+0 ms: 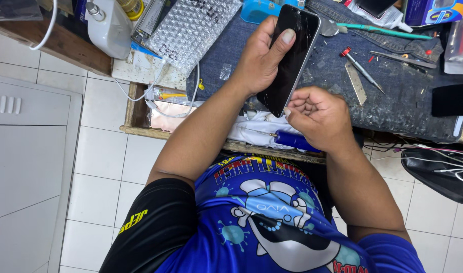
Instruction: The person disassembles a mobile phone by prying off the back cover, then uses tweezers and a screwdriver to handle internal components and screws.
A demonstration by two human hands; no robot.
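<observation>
Phone [291,58], black slab with a cracked glass face, sits upright-tilted above the bench edge, clamped in the left hand [261,60]. Thumb lies across the front glass, fingers wrap behind, so the lower end sticks out below the palm and stays exposed.

Nearest the body: blue-handled screwdriver [292,140] lies on a white cloth [256,126] at the bench's front edge, just under the right hand [320,116]. Right hand is curled into a loose fist, fingertips touching the phone's lower end; whether it pinches a small tool or part cannot be told. Likely the left hand steadies the body while the right works the bottom edge.

Behind the hands: dark denim-like mat [393,101] covers the bench, probably to keep small parts from rolling. On it, well apart from the phone, lie a red-capped precision driver [361,68], a flat metal blade [356,83] and tweezers [403,59].

Farther left: bubble-wrap pouch [191,30], white cable [160,96], and a white device [110,28] at the bench's back corner. Teal tool [388,31] lies along the far edge.
</observation>
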